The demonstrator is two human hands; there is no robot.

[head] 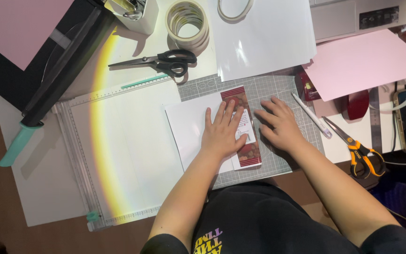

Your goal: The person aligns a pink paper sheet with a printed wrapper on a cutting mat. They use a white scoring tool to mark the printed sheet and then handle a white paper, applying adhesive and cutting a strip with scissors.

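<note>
A white card is lying flat on the grey cutting mat, its left part reaching over the mat's left edge. A narrow patterned strip, dark red with a pale middle panel, is lying lengthwise along the card's right edge, slightly tilted, near the middle of the mat. The strip's top end is pointing towards the mat's far edge, and its bottom end is sitting just inside the near edge.
</note>
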